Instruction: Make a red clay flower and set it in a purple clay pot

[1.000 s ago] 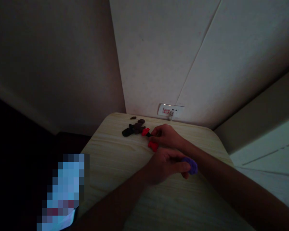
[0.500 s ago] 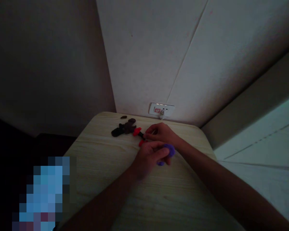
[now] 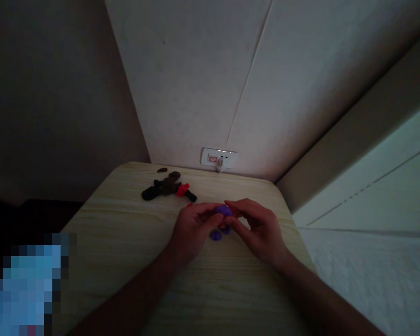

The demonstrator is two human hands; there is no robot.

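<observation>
Between the fingertips of both hands is a lump of purple modelling clay (image 3: 223, 211). My left hand (image 3: 192, 228) pinches it from the left, and my right hand (image 3: 261, 228) grips it from the right. Just below the fingers, a smaller purple clay piece (image 3: 215, 235) rests on the table, with another bit of purple partly hidden beside it. Farther left lie a dark brown clay shape (image 3: 170, 185), a black clay piece (image 3: 150, 192), and a red clay piece (image 3: 183, 189) joined to or touching a black stub (image 3: 191, 196). Most of another red piece is hidden behind my left hand.
A small brown scrap (image 3: 162, 170) lies near the back edge of the wood-grain table (image 3: 126, 261). A wall socket (image 3: 210, 158) with a plug in it is just behind the table. A blurred-out bright screen (image 3: 28, 280) is at lower left.
My right hand has left the black and red pieces and come to the purple clay. My left hand has brought that lump inward. The view has swung to the right.
</observation>
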